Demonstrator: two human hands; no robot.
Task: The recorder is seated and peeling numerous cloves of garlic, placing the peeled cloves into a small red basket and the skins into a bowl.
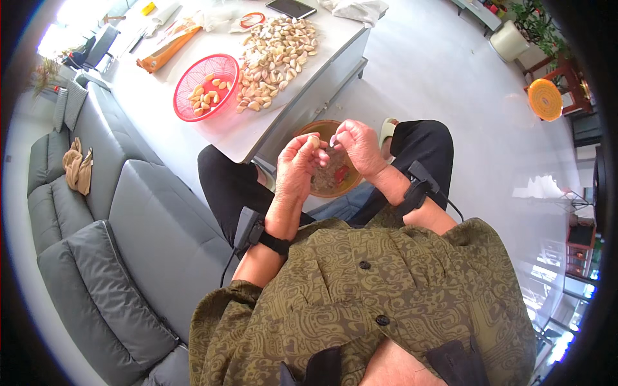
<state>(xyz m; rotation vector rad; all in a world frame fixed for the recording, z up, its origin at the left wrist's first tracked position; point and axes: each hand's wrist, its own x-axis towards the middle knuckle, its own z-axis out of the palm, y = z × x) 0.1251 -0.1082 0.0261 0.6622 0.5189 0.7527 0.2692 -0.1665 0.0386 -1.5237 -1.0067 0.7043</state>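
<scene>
Between the thumb and fingers of my left hand [300, 157] is a pale garlic clove [314, 141]. My right hand [358, 147], just beside it, pinches a small whitish piece [332, 140], perhaps garlic skin. Both hands are above a round brown basin [322, 190] between my legs, which holds papery scraps and something red. On the table, a red plastic mesh basket [181, 99] contains several peeled cloves [205, 98]. Next to it spreads a large pile of unpeeled garlic cloves [280, 53].
The white table [241, 137] has its near corner by my knee. On it lie an orange packet [171, 50], a red ring-shaped item [252, 20], a dark tablet or phone [291, 8] and a plastic bag [355, 9]. A grey sofa [159, 207] runs along the left, with a brown cloth [77, 166].
</scene>
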